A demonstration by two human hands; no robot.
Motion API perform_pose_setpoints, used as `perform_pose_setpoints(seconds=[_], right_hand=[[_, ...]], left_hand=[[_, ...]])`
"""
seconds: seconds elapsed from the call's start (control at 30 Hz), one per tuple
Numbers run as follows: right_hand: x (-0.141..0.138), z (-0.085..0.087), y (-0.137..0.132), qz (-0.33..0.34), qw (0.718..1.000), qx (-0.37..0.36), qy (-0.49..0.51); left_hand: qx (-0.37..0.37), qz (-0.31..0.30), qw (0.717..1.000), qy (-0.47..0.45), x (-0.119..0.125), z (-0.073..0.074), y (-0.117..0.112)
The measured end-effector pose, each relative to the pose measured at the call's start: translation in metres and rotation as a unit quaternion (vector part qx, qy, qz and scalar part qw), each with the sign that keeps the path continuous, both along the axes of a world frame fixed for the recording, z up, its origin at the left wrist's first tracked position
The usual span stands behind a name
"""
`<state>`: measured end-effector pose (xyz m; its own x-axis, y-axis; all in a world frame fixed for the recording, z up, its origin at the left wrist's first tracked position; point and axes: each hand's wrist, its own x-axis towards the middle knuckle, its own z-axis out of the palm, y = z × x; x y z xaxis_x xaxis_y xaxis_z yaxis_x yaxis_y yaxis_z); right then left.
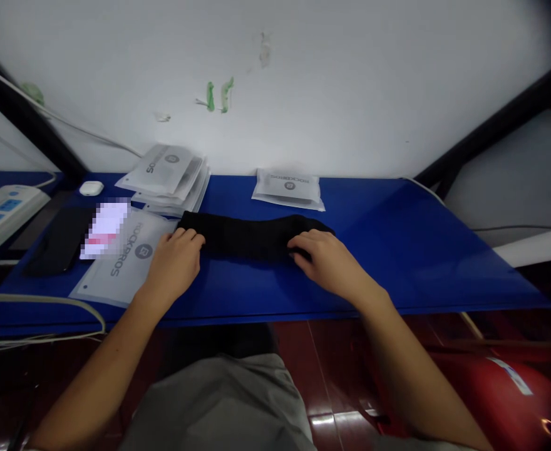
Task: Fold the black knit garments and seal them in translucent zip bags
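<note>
A long piece of black fabric [245, 237], tube-like in shape, lies sideways on the blue tabletop in front of me. My left hand [176, 260] has its fingers curled over the fabric's left end. Near the right end, my right hand [325, 260] grips the cloth with bent fingers, its thumb at the lower edge. Between the hands the fabric lies fairly flat and stretched out. Under and beside my left wrist is a frosted plastic bag [128, 266] printed ROCKBROS.
Several similar printed bags [163, 172] are stacked at the back left; another bag [288, 188] lies near the wall. At left are a lit phone [106, 228], a dark phone [59, 241], a white earbud case [91, 188] and a power strip [10, 213]. Cables hang at the front left.
</note>
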<state>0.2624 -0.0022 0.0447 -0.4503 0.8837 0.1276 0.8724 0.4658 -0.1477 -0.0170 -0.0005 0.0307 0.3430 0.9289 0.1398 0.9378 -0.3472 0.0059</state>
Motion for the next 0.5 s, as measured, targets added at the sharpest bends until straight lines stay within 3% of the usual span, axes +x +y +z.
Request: perform_pose_setpoints(seconds=[0.5], right_hand=[[0.01,0.039,-0.004,-0.043,0.986,0.017,0.158]], left_hand=[[0.027,0.023,0.993,-0.114,-0.01,0.04,-0.012]])
